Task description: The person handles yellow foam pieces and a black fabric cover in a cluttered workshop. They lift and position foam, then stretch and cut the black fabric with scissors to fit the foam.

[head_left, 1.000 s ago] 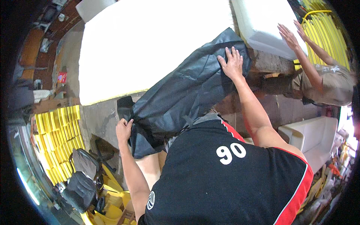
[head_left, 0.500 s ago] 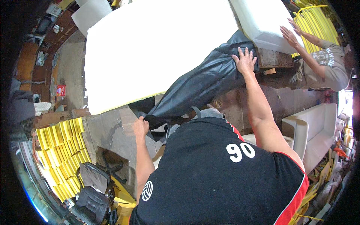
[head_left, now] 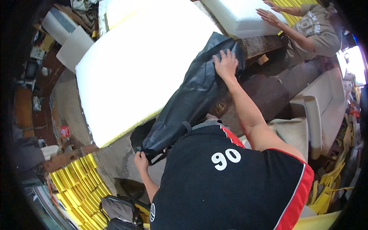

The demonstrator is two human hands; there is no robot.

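Observation:
A long piece of black leather-like fabric (head_left: 184,94) lies bunched along the near edge of a large white padded slab (head_left: 126,73) with a thin yellow foam rim. My left hand (head_left: 141,161) pinches the fabric's near left corner, beside the slab's corner. Flat on the far right end of the fabric, my right hand (head_left: 226,65) rests with its fingers spread. Folds hide the underside of the cloth, and the glare on the slab washes out its surface.
A co-worker (head_left: 306,34) at the upper right holds both hands by a white padded block (head_left: 237,19). A pale sofa (head_left: 326,103) stands at right. Stacked yellow pieces (head_left: 78,180) and a dark office chair (head_left: 119,209) are at lower left.
The whole view has turned and shifted, so the slab and fabric appear further left and more steeply slanted. My left hand still grips the corner; my right hand stays spread on the fabric.

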